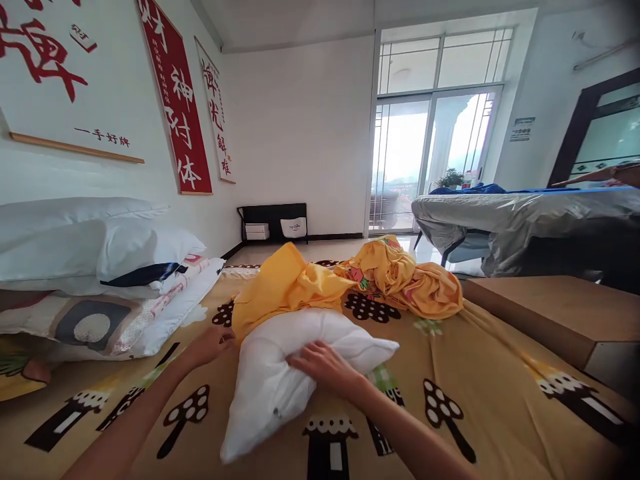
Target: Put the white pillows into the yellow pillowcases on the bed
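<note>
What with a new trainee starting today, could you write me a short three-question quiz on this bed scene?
1. True or false: the right hand lies on top of the white pillow.
2. Where is the stack of pillows? A) at the left, below the wall hangings; B) on the brown box; C) by the glass door.
3. Fill in: the crumpled cloth beyond the white pillow is ___.
Key: 1 true; 2 A; 3 yellow.
</note>
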`<state>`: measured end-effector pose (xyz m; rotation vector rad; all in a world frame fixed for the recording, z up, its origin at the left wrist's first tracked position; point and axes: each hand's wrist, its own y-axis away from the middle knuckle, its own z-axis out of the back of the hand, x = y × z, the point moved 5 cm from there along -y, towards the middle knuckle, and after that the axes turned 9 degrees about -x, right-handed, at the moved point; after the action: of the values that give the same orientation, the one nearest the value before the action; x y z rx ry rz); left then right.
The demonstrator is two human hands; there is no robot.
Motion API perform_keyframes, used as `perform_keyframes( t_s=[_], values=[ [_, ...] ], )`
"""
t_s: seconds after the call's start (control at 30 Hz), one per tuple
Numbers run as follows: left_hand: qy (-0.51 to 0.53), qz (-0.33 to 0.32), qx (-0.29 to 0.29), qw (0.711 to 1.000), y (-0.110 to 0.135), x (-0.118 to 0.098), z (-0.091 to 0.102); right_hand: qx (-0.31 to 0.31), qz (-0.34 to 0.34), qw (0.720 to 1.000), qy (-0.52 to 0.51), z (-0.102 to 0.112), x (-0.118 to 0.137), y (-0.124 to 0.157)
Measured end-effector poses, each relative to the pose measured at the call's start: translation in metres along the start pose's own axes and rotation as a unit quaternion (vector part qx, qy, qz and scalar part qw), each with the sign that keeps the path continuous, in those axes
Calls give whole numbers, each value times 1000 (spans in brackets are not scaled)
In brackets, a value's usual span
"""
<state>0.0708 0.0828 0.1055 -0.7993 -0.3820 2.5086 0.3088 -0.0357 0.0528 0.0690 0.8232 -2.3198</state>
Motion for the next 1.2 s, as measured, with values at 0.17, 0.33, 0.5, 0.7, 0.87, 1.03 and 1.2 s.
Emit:
perform_keyframes(
  t_s=[0.17,0.33,0.5,0.7,0.87,1.03,1.2],
  values=[
    [-31,-50,0,998,-20,-9,2,49,-17,998,-43,-27,37,3],
    [-77,-100,-69,990,-46,-46,-21,101,21,989,-102,-2,51,5],
    [-37,39,-136,989,-78,-39,-57,142,-32,957,-251,29,35,10],
    [106,106,-53,987,-100,-24,-77,-11,-339,937,-86,33,-92,14],
    [130,-7,39,991,-74,-45,-70,-29,-462,886,25,-10,-153,18],
    [103,-92,173,975,-33,-60,-51,-60,-492,868,36,-31,-171,0],
    [7,-129,244,961,8,-61,-28,-123,-416,900,42,-9,-170,-2]
  ],
)
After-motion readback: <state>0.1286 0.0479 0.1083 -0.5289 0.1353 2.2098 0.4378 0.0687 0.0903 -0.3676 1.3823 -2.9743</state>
